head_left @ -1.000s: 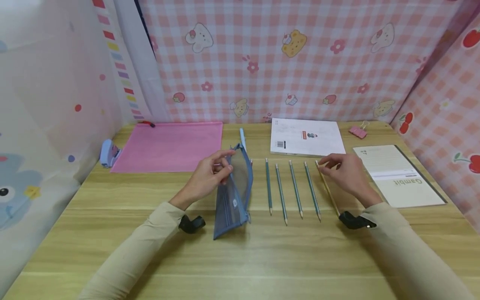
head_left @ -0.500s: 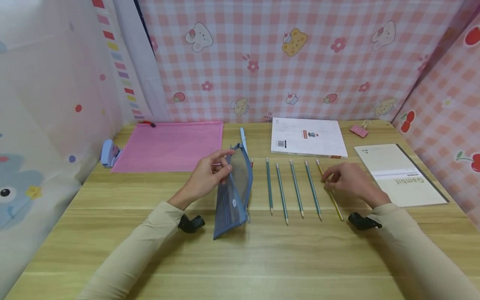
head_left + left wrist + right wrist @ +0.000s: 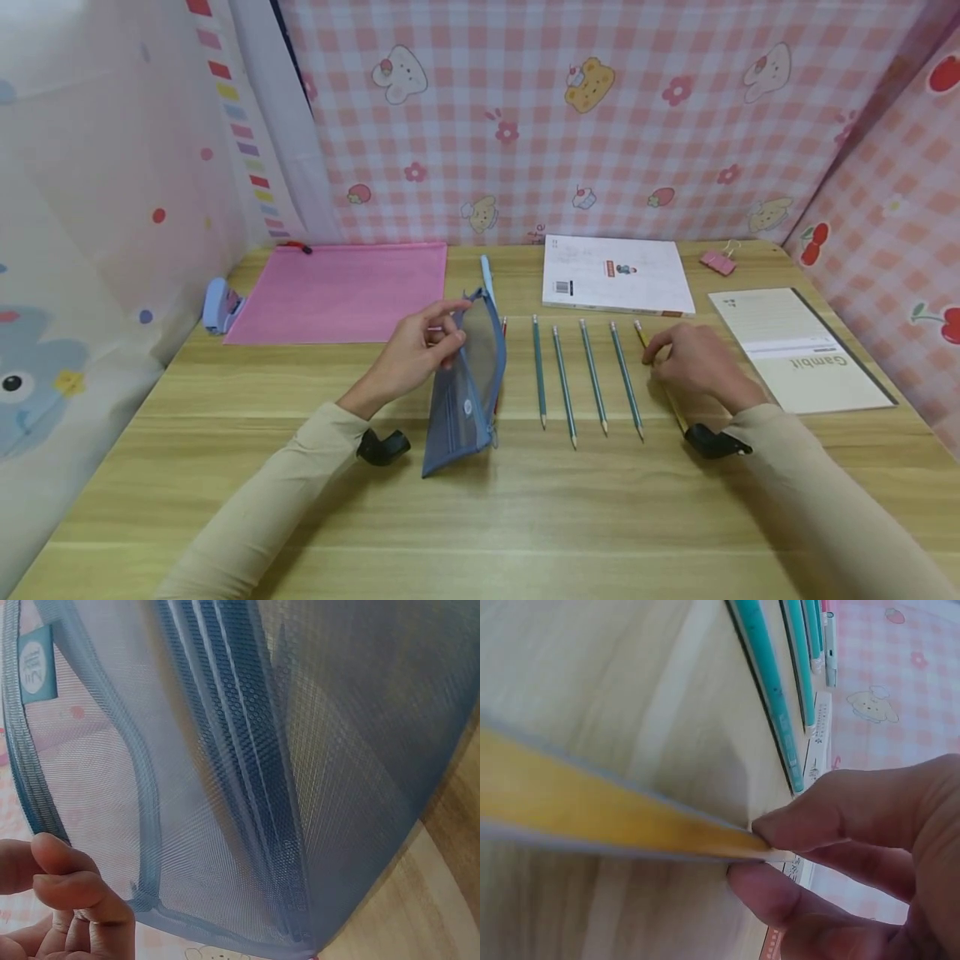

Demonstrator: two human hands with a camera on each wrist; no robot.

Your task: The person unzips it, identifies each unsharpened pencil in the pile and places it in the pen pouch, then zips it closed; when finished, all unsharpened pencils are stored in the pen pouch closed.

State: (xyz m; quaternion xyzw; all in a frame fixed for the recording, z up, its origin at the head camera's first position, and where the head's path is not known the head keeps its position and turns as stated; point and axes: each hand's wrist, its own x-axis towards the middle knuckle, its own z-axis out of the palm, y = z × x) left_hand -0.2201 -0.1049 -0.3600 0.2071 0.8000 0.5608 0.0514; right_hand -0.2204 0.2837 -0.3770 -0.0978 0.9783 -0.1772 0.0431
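Observation:
My left hand (image 3: 412,350) pinches the top edge of a blue mesh zip pencil case (image 3: 461,408), which stands upright with its zip side gaping. Up close in the left wrist view, the thumb and finger of this hand (image 3: 71,900) meet at the edge of the mesh (image 3: 360,772). On the right, my right hand (image 3: 693,358) pinches a yellow pencil (image 3: 641,333) between thumb and finger, partway down from its eraser end. That pencil (image 3: 630,810) runs across the right wrist view. Several green pencils (image 3: 590,375) lie side by side between the hands.
A pink zip pouch (image 3: 337,296) and a blue stapler (image 3: 219,307) lie at back left. Behind the pencil case are a light blue pen (image 3: 486,273) and a thin red item. A white book (image 3: 615,275), pink binder clip (image 3: 718,262) and notebook (image 3: 802,354) occupy back right.
My right hand has shifted from the yellow pencil's eraser end to lower down its shaft, slightly nearer me. My left hand keeps its place on the pencil case.

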